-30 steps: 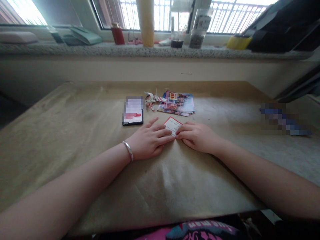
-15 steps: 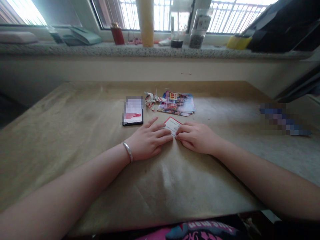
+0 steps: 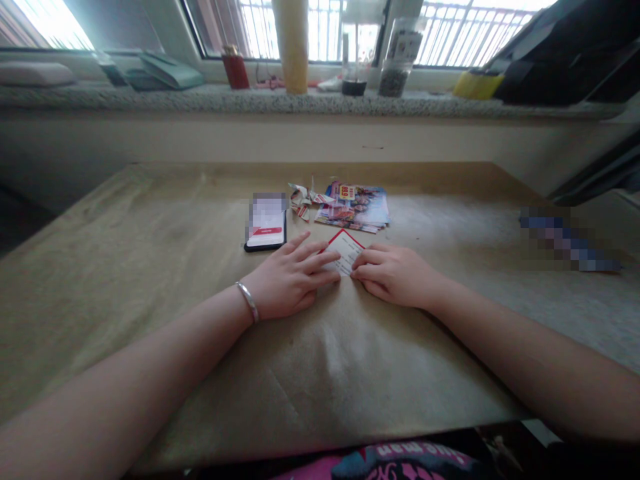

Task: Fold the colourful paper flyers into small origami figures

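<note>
A small folded piece of paper [image 3: 345,251], white with print and a red edge, lies on the table between my hands with one corner pointing away from me. My left hand [image 3: 293,277], with a silver bangle at its wrist, rests palm down with fingers spread, and its fingertips lie over the paper's left side. On the other side, my right hand [image 3: 393,272] has its fingers bent together on the paper's right edge. The thumb tip there is partly hidden. Parts of the paper under both hands cannot be seen.
A phone [image 3: 267,227] lies left of the paper. Beyond it are a folded striped paper shape [image 3: 303,199] and a stack of colourful printed sheets [image 3: 357,207]. A blurred-out blue item [image 3: 565,240] lies far right. Bottles and jars stand on the windowsill [image 3: 310,103].
My left hand has slid slightly left and its fingers are more raised and parted. The paper has turned a little, showing more of its far red corner. My right hand stays put.
</note>
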`<state>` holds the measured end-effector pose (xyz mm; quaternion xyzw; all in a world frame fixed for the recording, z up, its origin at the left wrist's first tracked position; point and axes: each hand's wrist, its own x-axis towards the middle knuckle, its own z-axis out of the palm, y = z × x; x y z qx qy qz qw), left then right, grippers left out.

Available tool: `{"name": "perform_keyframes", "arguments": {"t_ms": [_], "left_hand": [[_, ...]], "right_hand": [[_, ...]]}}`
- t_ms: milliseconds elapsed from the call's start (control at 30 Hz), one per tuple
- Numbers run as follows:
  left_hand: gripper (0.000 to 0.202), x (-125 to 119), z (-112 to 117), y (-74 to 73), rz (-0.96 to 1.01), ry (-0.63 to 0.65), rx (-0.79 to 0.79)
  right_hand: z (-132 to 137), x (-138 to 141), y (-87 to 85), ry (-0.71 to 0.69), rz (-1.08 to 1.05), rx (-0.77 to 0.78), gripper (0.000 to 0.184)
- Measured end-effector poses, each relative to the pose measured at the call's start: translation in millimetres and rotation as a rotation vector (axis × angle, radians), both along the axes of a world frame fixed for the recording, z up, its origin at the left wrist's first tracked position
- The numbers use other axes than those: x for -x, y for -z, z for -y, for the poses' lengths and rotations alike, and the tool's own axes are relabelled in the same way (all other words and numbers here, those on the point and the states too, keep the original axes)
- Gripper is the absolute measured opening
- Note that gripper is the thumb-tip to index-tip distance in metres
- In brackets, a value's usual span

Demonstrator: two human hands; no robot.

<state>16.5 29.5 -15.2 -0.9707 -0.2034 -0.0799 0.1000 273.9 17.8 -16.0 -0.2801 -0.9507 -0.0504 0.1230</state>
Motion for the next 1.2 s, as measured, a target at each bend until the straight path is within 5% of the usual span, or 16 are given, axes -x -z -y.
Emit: {"name": "perform_keyframes", "arguments": {"t_ms": [700, 1200], "left_hand": [[0.045, 14, -1, -14.9, -0.037, -0.014, 0.047], [0.047, 18, -4, -11.7, -0.049, -0.084, 0.004]], "right_hand": [[-3, -5, 2.1, -0.020, -0.032, 0.032, 0.024], [1, -5, 3.8, 0.013, 0.044, 0.004, 0.027]]}}
